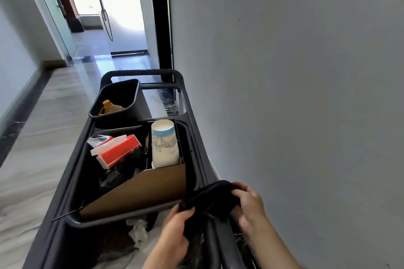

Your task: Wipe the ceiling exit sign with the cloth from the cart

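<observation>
A dark, nearly black cloth [209, 197] is bunched over the near right corner of the dark grey cart [192, 129]. My left hand [175, 231] grips its lower left end and my right hand [249, 203] clutches its right end, fingers curled into the fabric. Both hands sit just above the cart's near handle. The ceiling exit sign is out of view.
The cart's near bin holds a red-and-white box [118, 150], a stack of paper cups [165, 144] and a brown cardboard sheet [142, 194]. A far bin [115, 98] holds an amber bottle. A white wall [295, 72] runs close on the right; a corridor leads to a glass door [109, 6].
</observation>
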